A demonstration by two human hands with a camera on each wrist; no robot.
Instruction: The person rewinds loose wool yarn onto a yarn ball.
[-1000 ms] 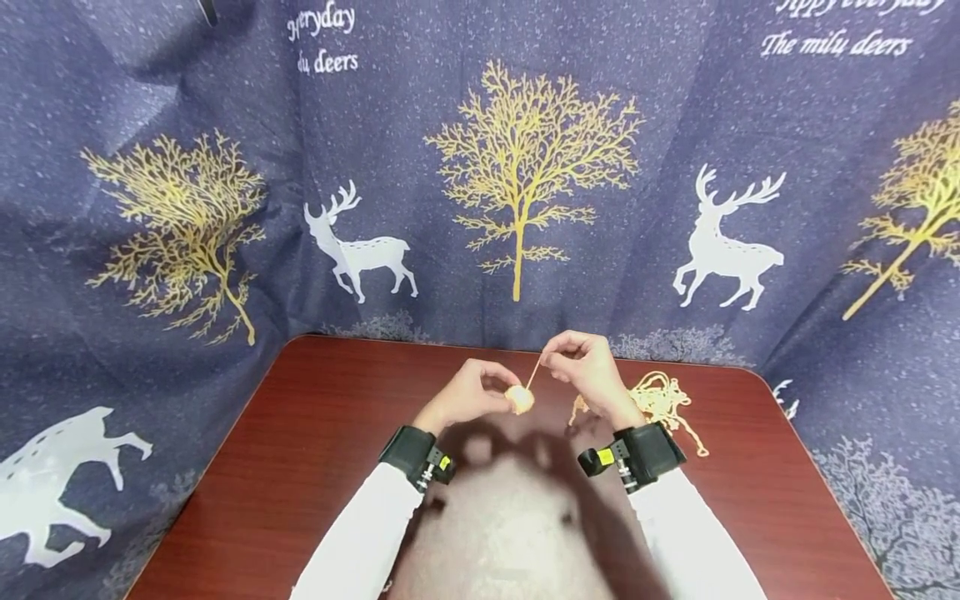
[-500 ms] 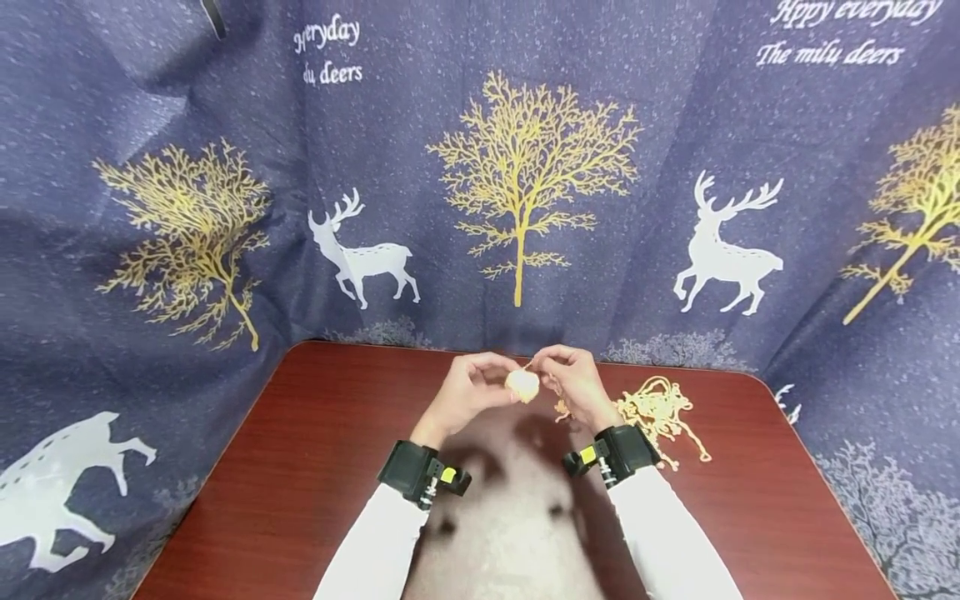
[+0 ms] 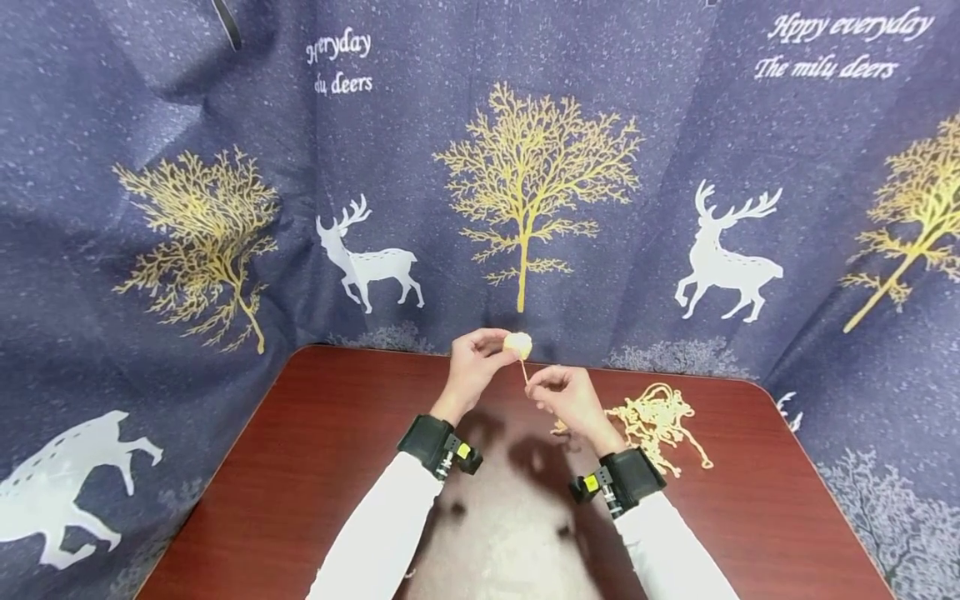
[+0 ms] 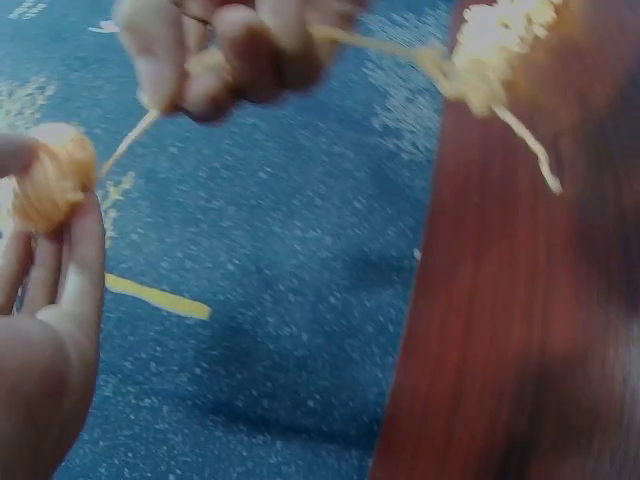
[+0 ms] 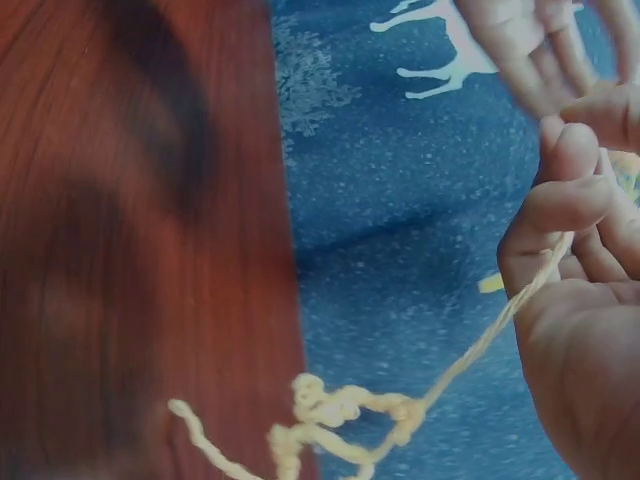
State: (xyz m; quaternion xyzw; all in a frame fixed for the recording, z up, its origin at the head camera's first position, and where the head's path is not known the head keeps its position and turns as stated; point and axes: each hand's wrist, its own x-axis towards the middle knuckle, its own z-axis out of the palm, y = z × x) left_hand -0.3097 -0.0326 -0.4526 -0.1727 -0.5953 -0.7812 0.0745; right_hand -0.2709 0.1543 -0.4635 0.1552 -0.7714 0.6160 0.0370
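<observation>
A small ball of pale yellow yarn (image 3: 517,343) is held between the thumb and fingers of my left hand (image 3: 474,367), above the far part of the table. From the ball a short taut strand (image 3: 524,371) runs down to my right hand (image 3: 572,400), which pinches it. In the left wrist view the wound ball (image 4: 55,180) sits at the left fingertips. The right wrist view shows the yarn strand (image 5: 490,330) passing through the curled right fingers and trailing toward a knotted clump.
A loose tangle of the same yarn (image 3: 656,421) lies on the red-brown table (image 3: 322,442), right of my right hand. Behind the table's far edge hangs a blue curtain (image 3: 420,167) printed with trees and deer. Black camera straps (image 3: 633,477) circle both wrists.
My left hand has raised the ball slightly away from me. My right hand has passed from above the ball, round its right side, to below it, carrying the strand along.
</observation>
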